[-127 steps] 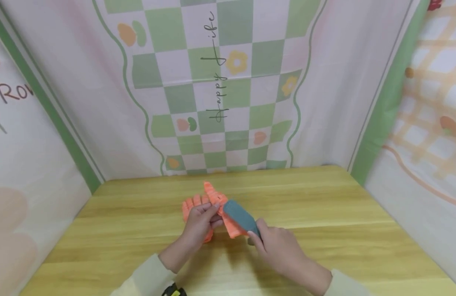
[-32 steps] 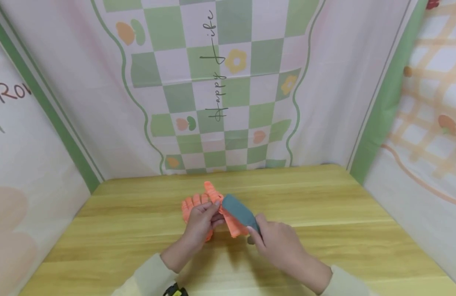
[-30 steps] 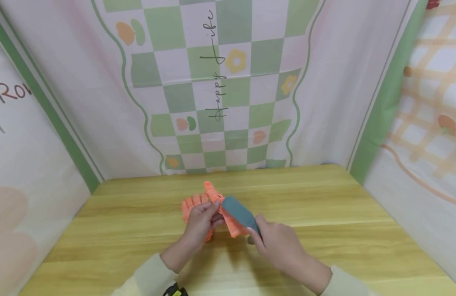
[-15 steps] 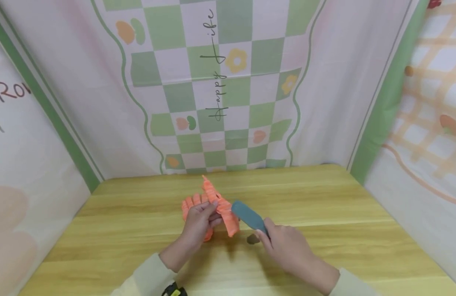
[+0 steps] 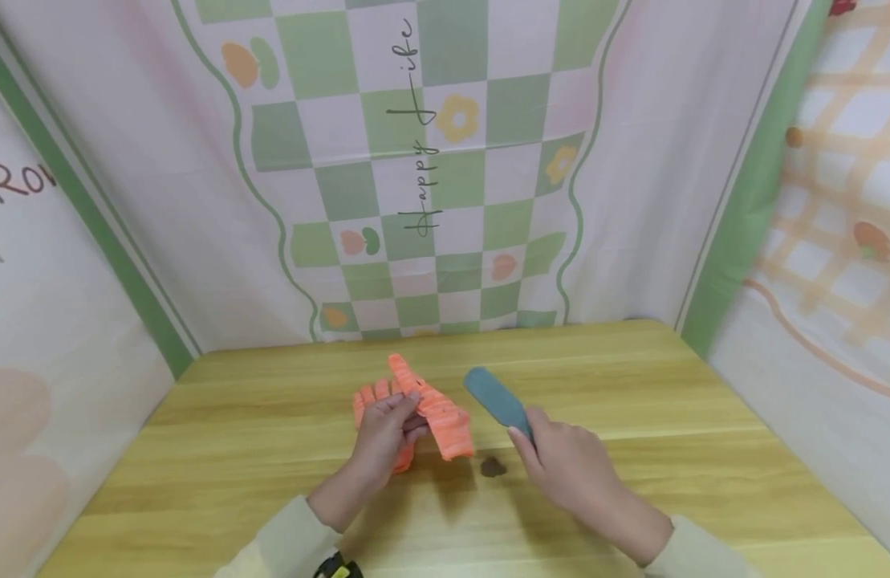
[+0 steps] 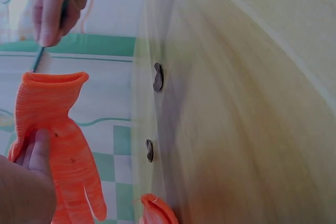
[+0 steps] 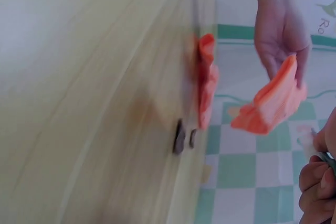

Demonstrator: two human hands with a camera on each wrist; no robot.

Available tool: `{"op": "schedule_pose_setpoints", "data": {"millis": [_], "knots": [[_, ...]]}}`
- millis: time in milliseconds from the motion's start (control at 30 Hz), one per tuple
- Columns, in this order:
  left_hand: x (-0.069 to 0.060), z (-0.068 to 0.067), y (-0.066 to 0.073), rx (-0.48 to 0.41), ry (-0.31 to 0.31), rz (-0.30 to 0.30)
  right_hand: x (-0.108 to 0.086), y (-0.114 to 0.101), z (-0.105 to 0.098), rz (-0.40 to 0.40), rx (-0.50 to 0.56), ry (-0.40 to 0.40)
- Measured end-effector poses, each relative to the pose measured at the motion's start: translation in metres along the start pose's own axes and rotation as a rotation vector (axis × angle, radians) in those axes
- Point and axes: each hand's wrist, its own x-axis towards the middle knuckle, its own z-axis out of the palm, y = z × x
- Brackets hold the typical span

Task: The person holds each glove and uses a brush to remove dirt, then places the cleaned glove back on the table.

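My left hand [image 5: 387, 433] pinches an orange knit glove [image 5: 445, 417] near its middle and holds it above the table. Its cuff opening shows in the left wrist view. A second orange glove [image 5: 365, 395] lies on the table behind that hand, partly covered by it. My right hand [image 5: 570, 466] grips the handle of a brush with a flat blue-grey back [image 5: 495, 397]. Pale bristles [image 6: 43, 63] show below its back in the left wrist view. In the head view the brush is apart from the held glove, to its right.
A small dark lump [image 5: 493, 466] lies on the wood-grain table [image 5: 668, 482] between the hands. The left wrist view shows a second dark lump [image 6: 149, 150] further along. A patterned curtain [image 5: 459, 201] hangs behind the table, with cloth at both sides.
The brush has come off the held glove and moved right with my right hand. The held glove has turned, showing more of its cuff. The dark lump is now uncovered.
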Motion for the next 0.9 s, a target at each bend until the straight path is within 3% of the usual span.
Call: {"op": "schedule_pose_setpoints", "data": {"millis": [300, 500, 900], "knots": [[-0.001, 0.005, 0.000, -0.033, -0.021, -0.016, 0.005, -0.023, 0.002, -0.085, 0.063, 0.007], [-0.002, 0.008, 0.000, -0.088, -0.059, -0.025, 0.005, -0.028, 0.010, -0.077, 0.061, -0.040], [-0.004, 0.009, 0.001, -0.103, -0.015, -0.038, -0.001, -0.024, 0.013, -0.069, 0.047, -0.048]]}}
